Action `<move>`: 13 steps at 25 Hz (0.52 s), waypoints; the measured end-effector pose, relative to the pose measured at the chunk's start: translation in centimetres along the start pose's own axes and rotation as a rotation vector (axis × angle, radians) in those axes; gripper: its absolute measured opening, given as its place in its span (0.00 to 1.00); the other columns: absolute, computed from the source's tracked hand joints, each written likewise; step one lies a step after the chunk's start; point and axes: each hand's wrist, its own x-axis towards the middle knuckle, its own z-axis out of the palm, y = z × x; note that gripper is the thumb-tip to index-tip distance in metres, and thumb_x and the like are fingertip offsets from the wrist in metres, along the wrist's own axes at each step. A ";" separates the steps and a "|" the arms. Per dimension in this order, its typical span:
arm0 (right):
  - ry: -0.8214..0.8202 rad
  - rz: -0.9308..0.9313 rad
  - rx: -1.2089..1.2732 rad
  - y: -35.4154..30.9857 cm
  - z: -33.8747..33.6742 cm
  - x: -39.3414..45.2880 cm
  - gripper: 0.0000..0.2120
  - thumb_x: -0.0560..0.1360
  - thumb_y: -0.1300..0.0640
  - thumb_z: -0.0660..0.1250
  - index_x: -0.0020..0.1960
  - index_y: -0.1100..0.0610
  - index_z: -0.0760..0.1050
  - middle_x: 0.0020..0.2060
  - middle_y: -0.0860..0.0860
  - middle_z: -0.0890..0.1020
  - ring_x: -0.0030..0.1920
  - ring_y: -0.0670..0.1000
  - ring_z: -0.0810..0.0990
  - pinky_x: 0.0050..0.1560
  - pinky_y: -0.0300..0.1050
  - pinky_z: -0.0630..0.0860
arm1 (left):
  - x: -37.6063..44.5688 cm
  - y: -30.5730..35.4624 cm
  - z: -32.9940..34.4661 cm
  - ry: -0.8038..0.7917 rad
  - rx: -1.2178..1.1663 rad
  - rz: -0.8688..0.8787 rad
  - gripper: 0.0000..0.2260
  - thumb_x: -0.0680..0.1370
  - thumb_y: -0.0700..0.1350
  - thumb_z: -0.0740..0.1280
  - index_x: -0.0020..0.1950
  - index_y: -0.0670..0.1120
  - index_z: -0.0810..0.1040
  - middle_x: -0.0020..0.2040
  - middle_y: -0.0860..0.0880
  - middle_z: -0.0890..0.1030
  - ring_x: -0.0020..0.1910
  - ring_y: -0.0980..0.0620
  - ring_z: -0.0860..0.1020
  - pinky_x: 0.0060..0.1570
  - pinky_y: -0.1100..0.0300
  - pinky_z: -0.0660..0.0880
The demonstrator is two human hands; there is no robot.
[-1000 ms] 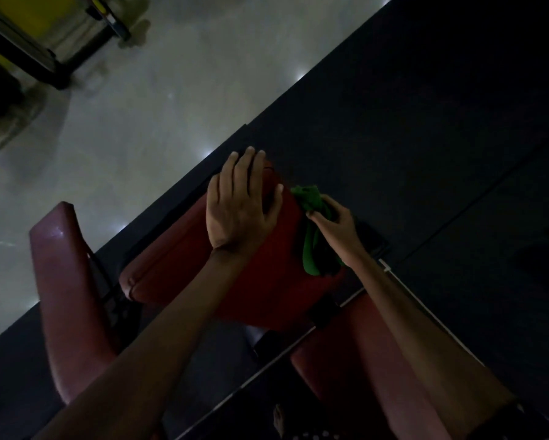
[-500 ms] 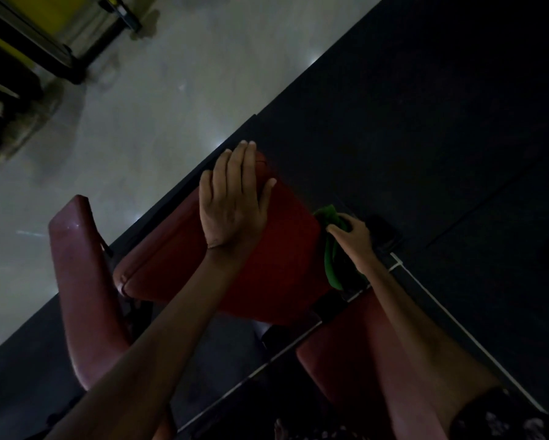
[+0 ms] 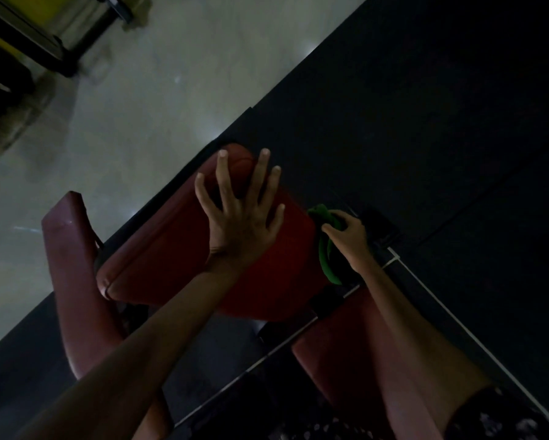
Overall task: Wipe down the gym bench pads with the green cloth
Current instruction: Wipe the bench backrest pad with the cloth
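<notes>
The cloth (image 3: 325, 249) lies bunched against the right edge of the centre pad (image 3: 184, 265), draped down its side. The right hand (image 3: 351, 236) has its grip clenched on the cloth. The left hand (image 3: 241, 217) is released, fingers spread, flat on top of the centre pad. A second pad (image 3: 66, 265) stands left of the centre pad; a third (image 3: 346, 360) lies below its right edge, under the right forearm. Judged state: edge wiping of the centre pad is in hand. No pad surface shows whether it is wiped; low light prevents a check. The other two pads probably remain.
</notes>
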 end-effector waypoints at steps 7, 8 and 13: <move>-0.011 0.206 0.054 5.9 -0.8 2.0 0.10 0.73 0.62 0.68 0.55 0.56 0.78 0.44 0.53 0.81 0.49 0.54 0.80 0.47 0.46 0.76 | 0.2 0.1 0.7 0.028 -0.051 -0.024 0.25 0.76 0.62 0.54 0.71 0.54 0.64 0.74 0.50 0.55 0.69 0.33 0.53 0.62 0.35 0.53; -0.005 0.264 0.005 7.2 -1.0 2.6 0.11 0.74 0.60 0.67 0.56 0.57 0.78 0.47 0.55 0.81 0.51 0.55 0.80 0.49 0.48 0.75 | 0.2 0.1 0.9 0.030 -0.050 -0.025 0.25 0.77 0.62 0.54 0.70 0.54 0.63 0.74 0.50 0.55 0.68 0.33 0.53 0.62 0.34 0.54; 0.007 0.312 -0.016 8.3 -1.2 3.8 0.09 0.75 0.60 0.67 0.55 0.55 0.78 0.45 0.53 0.80 0.48 0.53 0.78 0.48 0.47 0.74 | 0.3 0.2 1.1 0.043 -0.105 -0.054 0.23 0.76 0.61 0.55 0.68 0.53 0.65 0.73 0.50 0.56 0.68 0.33 0.54 0.60 0.30 0.61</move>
